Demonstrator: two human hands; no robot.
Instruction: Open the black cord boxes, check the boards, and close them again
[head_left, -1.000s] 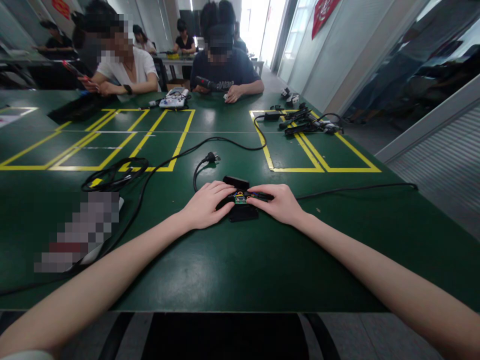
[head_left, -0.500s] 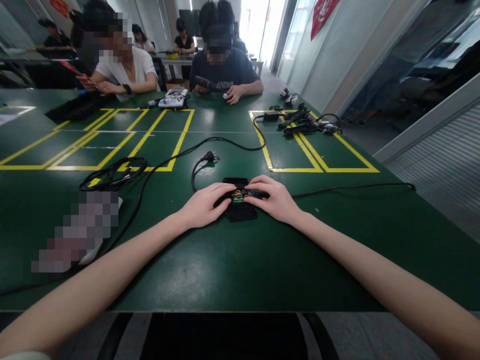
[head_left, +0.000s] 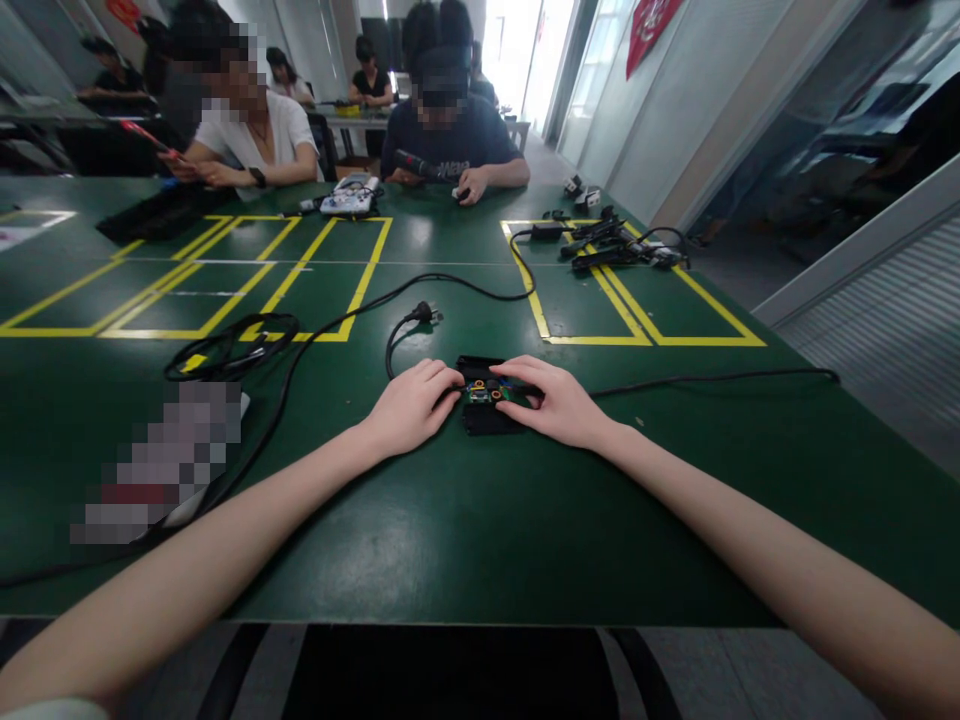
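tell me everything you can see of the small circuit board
The circuit board is green, with orange rings on its upward face. It lies uncovered and roughly flat over the table, between a far black cover and a near black cover. The left grip and right grip are at its two ends; exact contact is hidden.

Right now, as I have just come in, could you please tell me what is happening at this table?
The person's left hand and right hand are at opposite ends of a small circuit board. It lies between the two parts of an open black case on the green table. Whether the fingers grip the board or its wiring, I cannot tell. A black plug lies beyond the left hand. Across the table sits a co-worker in a dark shirt.
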